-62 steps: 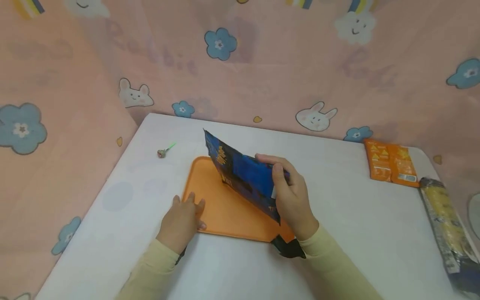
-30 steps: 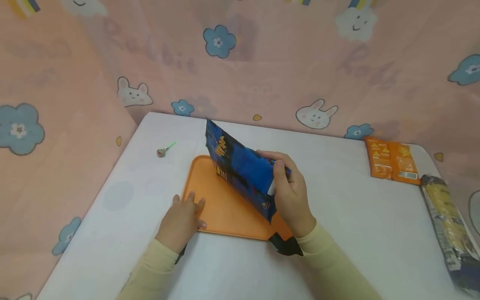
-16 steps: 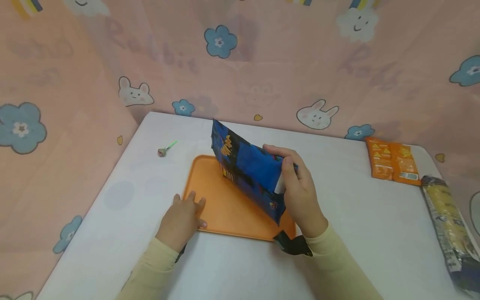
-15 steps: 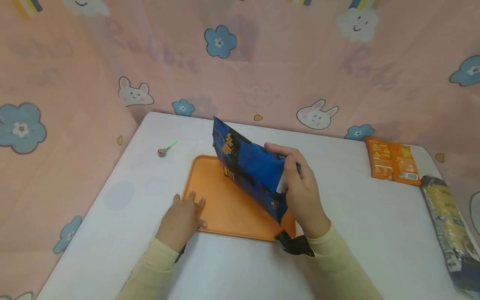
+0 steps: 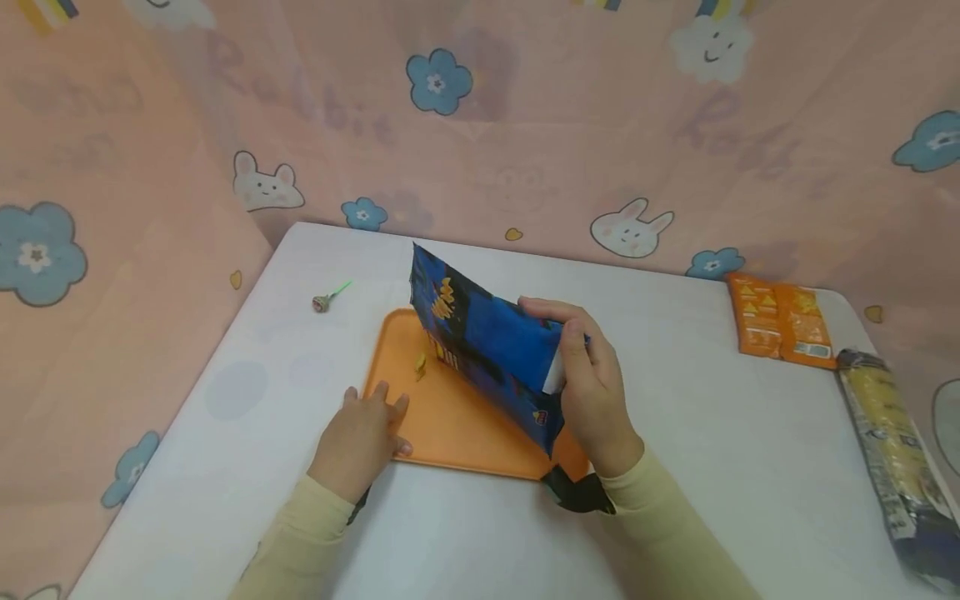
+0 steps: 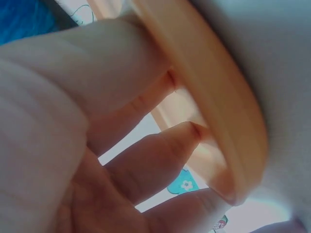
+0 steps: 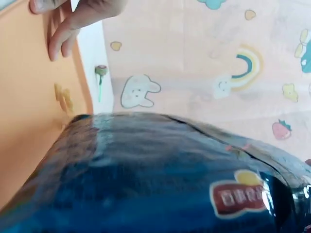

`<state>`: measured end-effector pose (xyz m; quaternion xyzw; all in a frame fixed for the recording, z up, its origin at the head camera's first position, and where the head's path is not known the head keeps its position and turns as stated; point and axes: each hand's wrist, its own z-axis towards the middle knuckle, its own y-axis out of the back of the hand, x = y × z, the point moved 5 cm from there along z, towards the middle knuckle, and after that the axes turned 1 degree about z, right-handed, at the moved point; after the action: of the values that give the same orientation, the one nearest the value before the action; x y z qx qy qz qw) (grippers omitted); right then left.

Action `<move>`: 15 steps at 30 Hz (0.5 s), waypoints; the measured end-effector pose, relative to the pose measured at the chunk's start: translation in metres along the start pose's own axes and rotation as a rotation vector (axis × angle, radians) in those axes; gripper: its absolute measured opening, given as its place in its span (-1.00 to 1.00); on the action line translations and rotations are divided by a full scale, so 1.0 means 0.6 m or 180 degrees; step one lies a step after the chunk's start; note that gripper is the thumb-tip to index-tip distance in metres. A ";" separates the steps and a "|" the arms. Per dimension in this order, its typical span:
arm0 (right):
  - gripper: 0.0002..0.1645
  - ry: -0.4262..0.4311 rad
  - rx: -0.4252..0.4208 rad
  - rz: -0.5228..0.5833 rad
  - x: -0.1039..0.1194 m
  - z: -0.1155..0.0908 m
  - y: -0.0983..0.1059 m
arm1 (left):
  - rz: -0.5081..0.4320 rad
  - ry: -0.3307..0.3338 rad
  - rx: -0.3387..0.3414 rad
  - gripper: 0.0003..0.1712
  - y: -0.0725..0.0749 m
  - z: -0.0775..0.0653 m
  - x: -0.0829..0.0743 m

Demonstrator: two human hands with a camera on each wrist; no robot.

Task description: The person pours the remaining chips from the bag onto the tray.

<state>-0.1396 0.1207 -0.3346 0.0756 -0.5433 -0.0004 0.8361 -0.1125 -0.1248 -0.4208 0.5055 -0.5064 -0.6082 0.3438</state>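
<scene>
My right hand [image 5: 592, 383] grips the right end of a blue chip bag [image 5: 487, 333], thumb on its near side. The bag is tilted over an orange tray [image 5: 465, 442], its left end over the tray's far left part. A few yellow chip pieces [image 5: 420, 365] are at the tray's left side, below that end; in the right wrist view the chip pieces [image 7: 63, 97] show near the bag's edge. My left hand [image 5: 360, 437] rests on the tray's near left corner with fingers spread, touching the rim [image 6: 214, 92]. The bag's opening is hidden.
On the white table [image 5: 720, 483], a lollipop [image 5: 322, 302] with a green stick lies at the back left. An orange packet [image 5: 783, 322] and a long yellow and silver package [image 5: 896, 450] lie along the right side. A pink patterned cloth [image 5: 525, 133] hangs behind.
Yellow chip pieces have appeared on the tray, absent in the earlier frames. The bag and right hand have shifted slightly, most recently leftward. The left hand stays at the corner.
</scene>
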 end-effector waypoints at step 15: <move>-0.41 0.0032 -0.0099 -0.0047 0.013 -0.003 0.011 | -0.0092 0.0137 0.0168 -0.24 -0.008 0.004 0.005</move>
<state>-0.1352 0.1270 -0.3276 0.0665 -0.5385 -0.0147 0.8398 -0.1149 -0.1260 -0.4263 0.5346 -0.5074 -0.5885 0.3323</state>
